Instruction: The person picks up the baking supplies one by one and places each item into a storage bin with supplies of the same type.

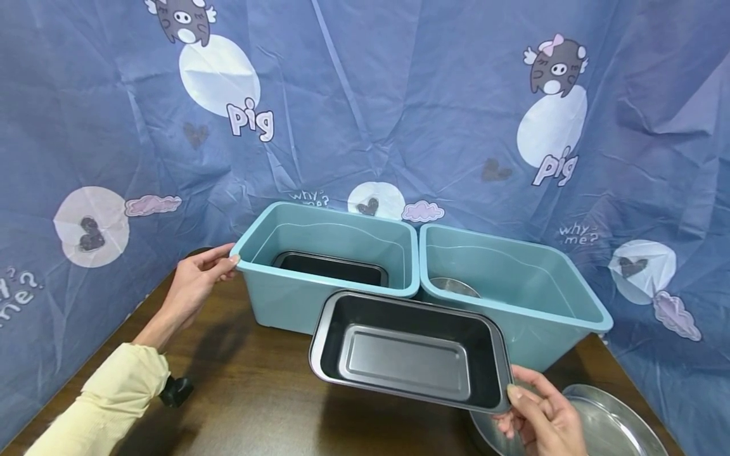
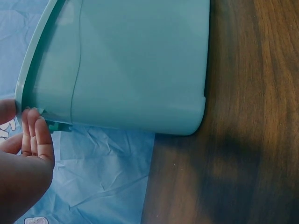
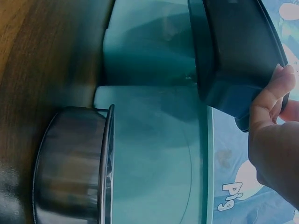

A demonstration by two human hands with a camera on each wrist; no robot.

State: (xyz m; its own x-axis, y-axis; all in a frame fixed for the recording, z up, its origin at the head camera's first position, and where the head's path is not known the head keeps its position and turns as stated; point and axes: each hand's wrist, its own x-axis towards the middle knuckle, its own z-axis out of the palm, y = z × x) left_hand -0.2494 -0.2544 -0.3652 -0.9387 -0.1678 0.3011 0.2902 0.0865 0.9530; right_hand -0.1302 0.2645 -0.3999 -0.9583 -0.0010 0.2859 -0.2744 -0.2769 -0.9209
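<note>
A black loaf pan [image 1: 406,362] hangs over the table in front of two teal bins, its inside facing me. My right hand [image 1: 544,411] pinches the pan's right end between thumb and fingers; the right wrist view shows its dark underside [image 3: 243,51]. At the left teal bin [image 1: 285,301], my left hand [image 1: 196,282] grips the near left corner of the rim. In the left wrist view the thumb lies on one side of that rim and the fingers on the other. Inside the left bin lies another dark rectangular pan [image 1: 331,267].
Beside it stands the right teal bin [image 1: 547,332], with a round metal item [image 1: 454,287] partly visible inside. Round metal pans [image 1: 610,421] are at the table's right front, one seen from the side as a deep pan [image 3: 70,163]. A blue printed cloth [image 1: 365,95] hangs behind.
</note>
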